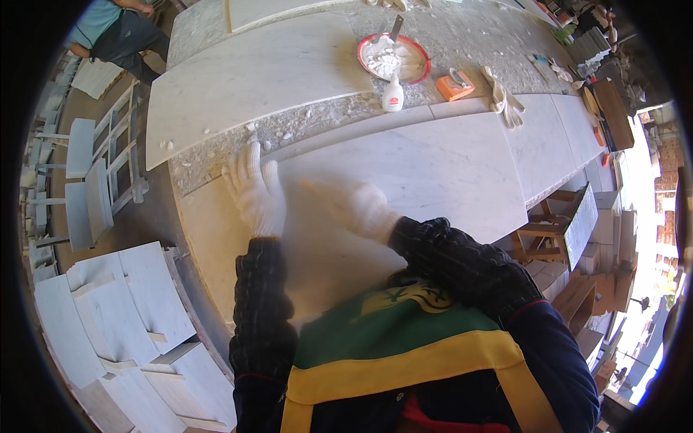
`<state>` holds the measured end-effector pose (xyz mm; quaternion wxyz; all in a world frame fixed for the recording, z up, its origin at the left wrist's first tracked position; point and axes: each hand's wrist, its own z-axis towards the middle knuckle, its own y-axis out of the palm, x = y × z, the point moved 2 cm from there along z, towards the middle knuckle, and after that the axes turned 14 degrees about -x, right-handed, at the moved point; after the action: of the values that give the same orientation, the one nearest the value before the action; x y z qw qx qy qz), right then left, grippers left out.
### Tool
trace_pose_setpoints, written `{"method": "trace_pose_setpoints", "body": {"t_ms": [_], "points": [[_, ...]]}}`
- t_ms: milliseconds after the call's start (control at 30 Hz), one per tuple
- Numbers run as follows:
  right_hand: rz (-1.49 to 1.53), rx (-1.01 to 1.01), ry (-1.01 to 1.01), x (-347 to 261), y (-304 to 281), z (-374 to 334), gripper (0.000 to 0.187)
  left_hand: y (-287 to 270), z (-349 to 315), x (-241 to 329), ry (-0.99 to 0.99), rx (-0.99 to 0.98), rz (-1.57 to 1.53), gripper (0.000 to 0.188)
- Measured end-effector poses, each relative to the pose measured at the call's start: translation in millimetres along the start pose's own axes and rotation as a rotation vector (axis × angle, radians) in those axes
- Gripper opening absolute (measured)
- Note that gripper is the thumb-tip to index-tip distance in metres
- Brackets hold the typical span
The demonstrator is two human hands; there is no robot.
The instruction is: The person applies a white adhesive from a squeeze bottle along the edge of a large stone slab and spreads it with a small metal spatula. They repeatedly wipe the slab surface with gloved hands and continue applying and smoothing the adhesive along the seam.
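Observation:
Both of my hands wear white knitted gloves. My left hand lies at the left end of a pale marble slab, its fingers stretched out and slightly apart. Over the slab's left part is my right hand, smeared by motion; its fingers are blurred and I cannot tell whether they hold anything. A hazy, dusty-looking patch spreads between the hands and my green and yellow apron. Beyond the slab stand a white squeeze bottle and a red-rimmed basin of white lumpy material with a putty knife.
An orange block and a pair of empty gloves lie beyond the slab. Another large slab rests at the far left. Stacked panels stand at lower left, a wooden stand at right. Another person is at upper left.

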<state>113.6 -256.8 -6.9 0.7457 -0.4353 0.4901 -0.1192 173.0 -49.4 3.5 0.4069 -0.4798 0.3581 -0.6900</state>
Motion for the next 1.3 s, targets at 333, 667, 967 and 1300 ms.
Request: {"method": "trace_pose_setpoints", "body": {"t_ms": [333,667,967,1300], "points": [[0.0,-0.079,0.095,-20,-70,-121,0.048,-3,-2,6,0.12,0.005,0.055,0.036],[-0.034,-0.092,0.225,-20,-66,-124,0.052,-14,-5,34,0.559,-0.315,-0.029,0.04],[0.054,-0.088,0.214,-8,-62,-132,0.055,15,5,64,0.644,-0.359,0.03,0.043],[0.352,0.153,0.642,60,-143,-125,0.064,23,17,96,0.608,-0.384,-0.244,0.045]]}}
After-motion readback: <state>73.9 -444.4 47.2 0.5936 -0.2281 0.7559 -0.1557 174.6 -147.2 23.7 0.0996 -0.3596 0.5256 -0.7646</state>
